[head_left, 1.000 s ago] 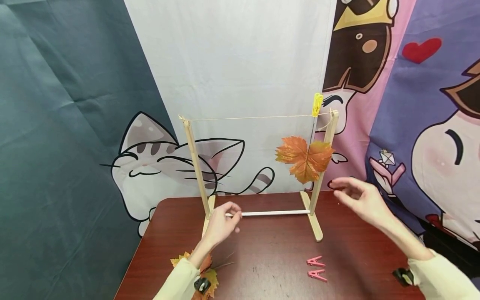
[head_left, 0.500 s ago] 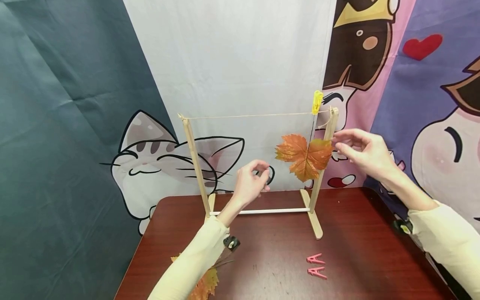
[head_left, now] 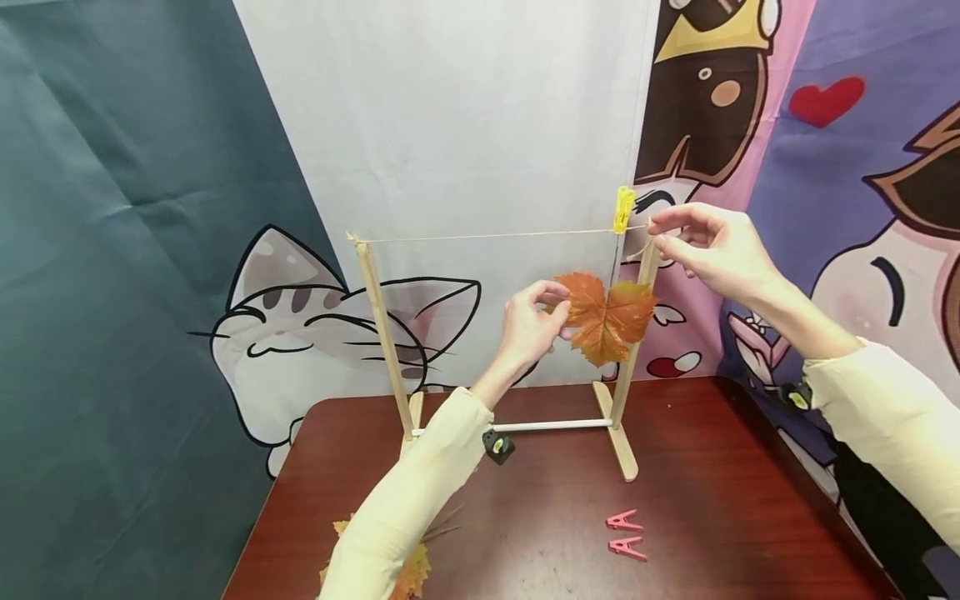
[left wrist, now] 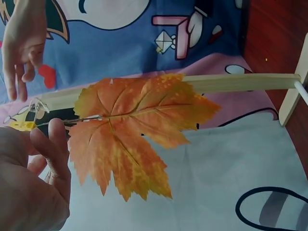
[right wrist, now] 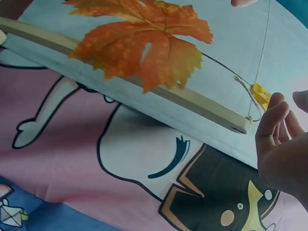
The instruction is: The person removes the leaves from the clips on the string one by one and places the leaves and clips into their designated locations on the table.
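An orange leaf (head_left: pixel 604 321) hangs from a yellow clip (head_left: pixel 623 209) at the right of a string (head_left: pixel 487 236). The left hand (head_left: pixel 529 323) — loosely curved, empty — is near the leaf; the right hand (head_left: pixel 718 252), likewise, is beside the right post (head_left: pixel 647 267).

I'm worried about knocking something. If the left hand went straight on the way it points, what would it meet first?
Most likely the orange leaf: in the head view, its edge appears at the fingertips of the left hand. Depth is unclear, so the hand might pass in front.
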### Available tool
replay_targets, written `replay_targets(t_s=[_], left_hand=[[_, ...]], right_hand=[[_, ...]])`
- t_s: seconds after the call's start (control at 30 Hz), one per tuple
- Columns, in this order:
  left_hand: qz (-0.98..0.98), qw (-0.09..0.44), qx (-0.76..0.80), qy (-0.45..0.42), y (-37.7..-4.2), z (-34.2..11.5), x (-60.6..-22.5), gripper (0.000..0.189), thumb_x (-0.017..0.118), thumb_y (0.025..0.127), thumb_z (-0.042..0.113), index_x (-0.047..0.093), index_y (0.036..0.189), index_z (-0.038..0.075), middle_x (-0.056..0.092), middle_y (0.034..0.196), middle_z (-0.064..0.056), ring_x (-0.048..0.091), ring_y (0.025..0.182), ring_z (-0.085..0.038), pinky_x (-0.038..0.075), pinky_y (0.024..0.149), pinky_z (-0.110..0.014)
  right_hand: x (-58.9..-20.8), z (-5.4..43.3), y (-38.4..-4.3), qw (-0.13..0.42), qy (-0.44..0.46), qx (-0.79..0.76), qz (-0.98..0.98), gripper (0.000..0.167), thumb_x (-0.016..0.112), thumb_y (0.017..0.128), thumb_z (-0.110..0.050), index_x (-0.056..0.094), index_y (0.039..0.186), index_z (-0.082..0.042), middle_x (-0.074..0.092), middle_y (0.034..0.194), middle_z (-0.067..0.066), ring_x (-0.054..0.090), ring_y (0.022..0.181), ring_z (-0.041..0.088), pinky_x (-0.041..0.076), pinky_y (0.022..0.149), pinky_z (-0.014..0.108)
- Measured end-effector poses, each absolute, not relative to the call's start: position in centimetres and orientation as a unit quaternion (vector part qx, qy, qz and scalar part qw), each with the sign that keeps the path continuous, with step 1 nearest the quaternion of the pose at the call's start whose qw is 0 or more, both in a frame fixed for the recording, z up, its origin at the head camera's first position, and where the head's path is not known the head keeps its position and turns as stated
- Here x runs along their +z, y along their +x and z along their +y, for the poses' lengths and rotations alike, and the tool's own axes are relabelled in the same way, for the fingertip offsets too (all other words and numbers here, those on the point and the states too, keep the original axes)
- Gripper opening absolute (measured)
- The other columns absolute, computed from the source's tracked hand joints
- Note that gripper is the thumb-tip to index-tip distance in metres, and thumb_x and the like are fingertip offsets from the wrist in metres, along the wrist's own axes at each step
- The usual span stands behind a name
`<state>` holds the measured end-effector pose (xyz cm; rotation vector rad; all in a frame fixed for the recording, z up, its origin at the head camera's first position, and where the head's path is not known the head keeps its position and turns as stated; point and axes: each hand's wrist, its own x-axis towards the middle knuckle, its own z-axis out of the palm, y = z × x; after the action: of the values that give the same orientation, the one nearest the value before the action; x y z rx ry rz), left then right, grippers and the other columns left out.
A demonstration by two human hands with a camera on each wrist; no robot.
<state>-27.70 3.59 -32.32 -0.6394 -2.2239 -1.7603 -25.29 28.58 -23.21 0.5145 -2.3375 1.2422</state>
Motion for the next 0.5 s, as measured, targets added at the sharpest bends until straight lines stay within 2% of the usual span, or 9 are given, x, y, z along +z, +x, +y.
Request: replay_targets(t_s=[0.17,0.33,0.5], left_hand=[[-0.758,0.117,-0.604,-0.215,-28.5,4.7,-31.7,0.016,0.068,0.094,0.006,0.07,0.11,0.003,0.07,0.096,-0.001,0.069,0.055,-0.022,0.052,0.041,-0.033],[-0.749,0.101,-0.622,-0.207,-29.1,5.4,-31.3,0.017,0.069,0.093,0.007,0.07,0.11,0.005,0.069,0.092,0.002,0.069,0.055,-0.019,0.052,0.041,-0.031],[-0.738,0.104,-0.633,-0.209,-29.7,6.2,-31.0,0.02,0.068,0.093,0.004,0.068,0.112,0.006,0.073,0.092,-0.005,0.068,0.051,-0.018,0.051,0.04,-0.032]], right_hand=[[-21.8,28.2,-26.0,0.215,0.191,0.449,-0.846,0.031,0.071,0.091,-0.009,0.066,0.12,-0.001,0.07,0.099,-0.015,0.065,0.071,0.006,0.047,0.047,0.02],[-20.5,27.9,-26.6,0.213,0.194,0.446,-0.847,0.028,0.073,0.091,-0.012,0.069,0.118,-0.007,0.069,0.099,-0.012,0.058,0.059,0.008,0.044,0.045,0.021],[-19.7,27.9,-27.3,0.198,0.186,0.454,-0.848,0.034,0.072,0.092,-0.013,0.065,0.123,-0.001,0.069,0.101,-0.01,0.056,0.058,0.01,0.044,0.045,0.021]])
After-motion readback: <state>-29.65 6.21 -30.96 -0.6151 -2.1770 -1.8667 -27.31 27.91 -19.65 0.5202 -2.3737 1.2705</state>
